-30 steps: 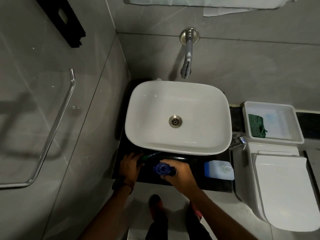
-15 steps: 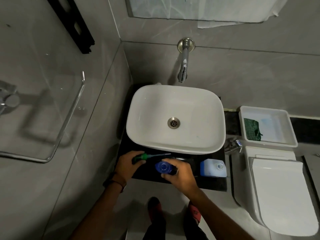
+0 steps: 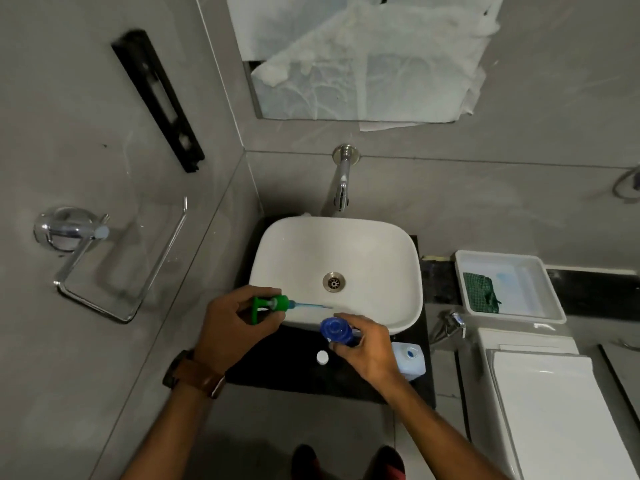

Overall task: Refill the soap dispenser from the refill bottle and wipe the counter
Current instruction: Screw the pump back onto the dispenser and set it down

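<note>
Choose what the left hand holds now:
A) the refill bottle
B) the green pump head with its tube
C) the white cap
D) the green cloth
B: the left hand grips the green pump head, its tube pointing over the sink.

Grey tiled walls [image 3: 485,209] (dimly lit), white toilet [image 3: 554,410]

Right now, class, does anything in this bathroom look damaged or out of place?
Yes. The white sheet over the mirror is torn and crumpled, peeling at its lower edge. A small white cap lies loose on the black counter. No spill is visible.
</note>
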Tool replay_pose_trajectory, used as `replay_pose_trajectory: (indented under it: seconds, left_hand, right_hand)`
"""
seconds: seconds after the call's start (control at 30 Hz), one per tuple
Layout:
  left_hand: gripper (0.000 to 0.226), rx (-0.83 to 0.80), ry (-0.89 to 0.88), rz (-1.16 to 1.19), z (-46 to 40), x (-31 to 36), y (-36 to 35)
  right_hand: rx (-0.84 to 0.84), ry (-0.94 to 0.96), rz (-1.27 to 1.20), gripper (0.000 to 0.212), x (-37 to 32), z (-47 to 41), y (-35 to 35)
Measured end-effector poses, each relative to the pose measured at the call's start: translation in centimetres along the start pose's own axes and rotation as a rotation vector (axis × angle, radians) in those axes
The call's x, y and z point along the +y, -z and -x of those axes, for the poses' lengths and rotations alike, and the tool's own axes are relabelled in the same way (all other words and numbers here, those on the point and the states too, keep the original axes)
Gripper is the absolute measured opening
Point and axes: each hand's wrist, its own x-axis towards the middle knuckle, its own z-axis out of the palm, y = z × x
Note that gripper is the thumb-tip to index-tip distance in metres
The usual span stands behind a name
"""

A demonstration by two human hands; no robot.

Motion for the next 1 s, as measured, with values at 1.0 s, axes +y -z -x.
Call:
replay_pose_trajectory:
  seconds: [1.0]
  left_hand:
    - [0.036,-0.055,-0.197,0.015,-3.0,5.9,-1.9]
  right_hand:
    - [0.097,0.019,0.07,0.052,-4.3,-1.3,5.7]
